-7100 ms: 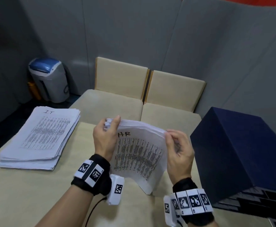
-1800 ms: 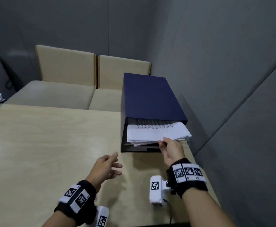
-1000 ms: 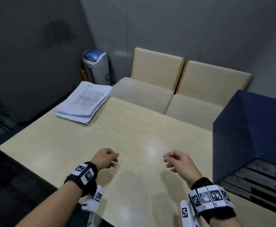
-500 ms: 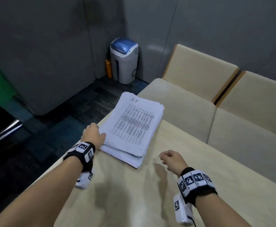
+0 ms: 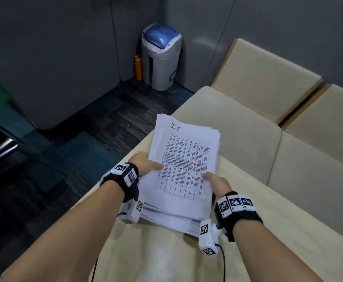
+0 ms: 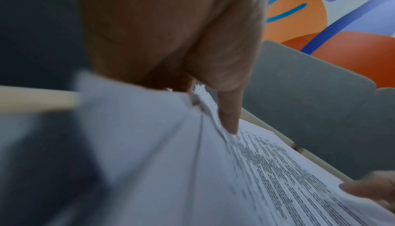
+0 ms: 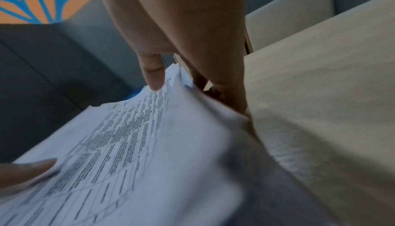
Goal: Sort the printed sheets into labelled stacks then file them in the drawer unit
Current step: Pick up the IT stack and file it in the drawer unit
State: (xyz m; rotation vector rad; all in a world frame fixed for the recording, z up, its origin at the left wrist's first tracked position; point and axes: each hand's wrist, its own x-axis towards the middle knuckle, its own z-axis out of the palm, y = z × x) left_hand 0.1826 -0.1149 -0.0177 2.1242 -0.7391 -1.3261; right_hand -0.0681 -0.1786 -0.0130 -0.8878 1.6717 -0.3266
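Observation:
A thick stack of printed sheets (image 5: pixel 183 165) with "IT" handwritten at the top is held above the table's far left corner, its far end tilted up. My left hand (image 5: pixel 146 165) grips its left edge, thumb on top, fingers hidden beneath. My right hand (image 5: pixel 215 183) grips the right edge the same way. In the left wrist view the left thumb (image 6: pixel 228 116) presses on the stack (image 6: pixel 256 170). The right wrist view shows the right thumb (image 7: pixel 152 74) on the stack (image 7: pixel 119 153). The drawer unit is out of view.
The pale wooden table (image 5: pixel 186 257) spreads below the hands. Two beige chairs (image 5: pixel 248 129) stand behind it. A grey bin with a blue lid (image 5: pixel 160 58) and an orange bottle (image 5: pixel 139 67) stand on the dark floor in the far corner.
Half a second ago the IT stack lay flat on the table with only my left hand at its edge. Now both hands grip it and it is lifted, nearer to me.

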